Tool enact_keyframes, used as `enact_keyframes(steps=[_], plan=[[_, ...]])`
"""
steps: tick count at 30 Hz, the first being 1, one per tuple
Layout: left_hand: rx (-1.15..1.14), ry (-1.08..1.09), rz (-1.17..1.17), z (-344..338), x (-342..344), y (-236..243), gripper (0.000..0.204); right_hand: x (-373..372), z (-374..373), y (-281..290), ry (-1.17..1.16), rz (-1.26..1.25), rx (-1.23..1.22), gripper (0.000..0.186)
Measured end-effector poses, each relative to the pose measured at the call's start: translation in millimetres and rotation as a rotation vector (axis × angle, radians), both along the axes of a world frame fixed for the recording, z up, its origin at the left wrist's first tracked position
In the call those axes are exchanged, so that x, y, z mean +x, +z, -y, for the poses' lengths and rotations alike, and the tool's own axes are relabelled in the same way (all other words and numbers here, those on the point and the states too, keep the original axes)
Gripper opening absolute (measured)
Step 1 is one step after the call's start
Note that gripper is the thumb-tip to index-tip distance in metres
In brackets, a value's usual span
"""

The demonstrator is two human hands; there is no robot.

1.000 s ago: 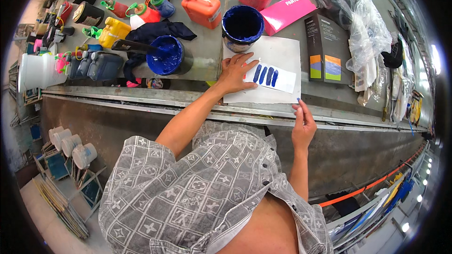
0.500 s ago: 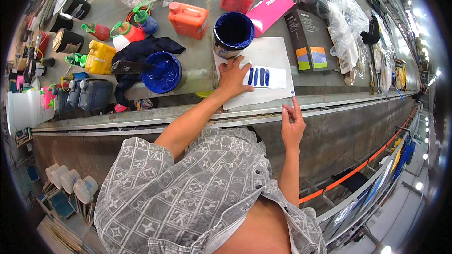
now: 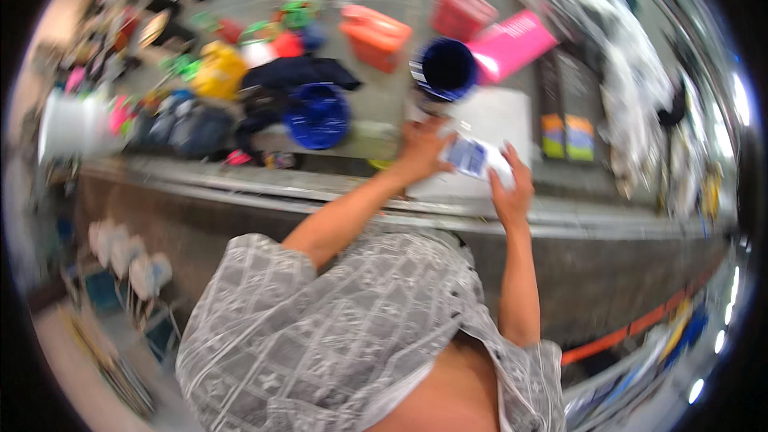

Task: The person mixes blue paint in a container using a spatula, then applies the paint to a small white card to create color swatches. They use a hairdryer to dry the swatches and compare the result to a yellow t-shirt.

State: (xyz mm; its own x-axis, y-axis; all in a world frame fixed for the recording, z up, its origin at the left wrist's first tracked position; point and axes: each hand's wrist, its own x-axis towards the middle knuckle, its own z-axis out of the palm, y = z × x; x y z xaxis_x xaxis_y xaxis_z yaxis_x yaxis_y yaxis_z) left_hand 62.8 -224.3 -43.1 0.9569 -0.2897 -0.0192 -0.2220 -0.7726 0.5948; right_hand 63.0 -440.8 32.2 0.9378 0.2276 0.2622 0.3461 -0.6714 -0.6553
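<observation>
Both hands meet over a small white card with blue stripes (image 3: 474, 157) at the edge of a cluttered workbench (image 3: 336, 184). The left hand (image 3: 422, 146) and right hand (image 3: 512, 184) grip its opposite sides (the blur hides the finger detail) above a white sheet (image 3: 496, 116). A dark blue tub (image 3: 446, 70) stands just behind; a pink flat box (image 3: 510, 46) lies beside it, and an orange canister (image 3: 374, 34) lies farther left.

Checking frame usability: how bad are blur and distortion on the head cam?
Head view: motion blur overall, so the blue-striped card between the left hand and right hand is soft; fisheye bends the bench edge; glare at the right rim.
</observation>
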Motion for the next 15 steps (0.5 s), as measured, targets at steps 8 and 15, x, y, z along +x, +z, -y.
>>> enact_keyframes(steps=[8, 15], plan=[[-0.015, 0.267, 0.200, 6, -8, -19, 0.067, -49, -172, 89, 0.869, -0.434, 0.310, 0.038], [-0.238, 0.431, -0.032, 3, -36, 25, 0.028, -64, -371, 34, 0.914, -0.054, 0.252, 0.039]])
